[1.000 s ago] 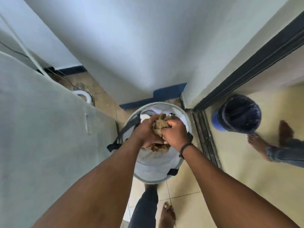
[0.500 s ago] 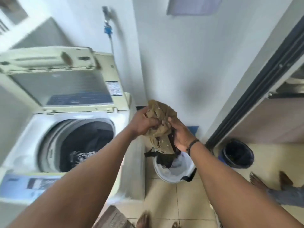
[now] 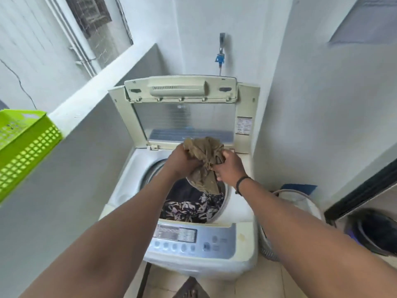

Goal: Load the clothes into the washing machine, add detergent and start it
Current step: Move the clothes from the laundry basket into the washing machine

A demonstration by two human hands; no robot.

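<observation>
Over the open drum of the washing machine (image 3: 137, 186), both hands hold one bunched brown garment (image 3: 204, 160). The left hand (image 3: 182, 159) has its grip curled round the upper left of the bundle, and the right hand (image 3: 229, 168) pinches the other side, fingers closed on the cloth. The lower end of the garment hangs down past the drum rim, above the dark flowered clothes (image 3: 191, 208) already lying inside. The lid (image 3: 182, 108) stands propped upright at the back.

This looks like the loading step, with the piece about to go in. The next move probably calls for lowering the bundle a little further over the middle of the opening and loosening both grips together, so no fold catches on the rim. Detergent and the start button are not yet dealt with, judging by the open lid.

Much is hard to make out. The forearms cover part of the drum, so how full it is cannot be told. Labels on the control panel (image 3: 193, 239) are too blurred to read. The white laundry basket (image 3: 300, 203) on the floor at the right is partly hidden by the right arm, and its contents do not show. No detergent container is visible. A green basket (image 3: 28, 147) is cut off at the left edge.
</observation>
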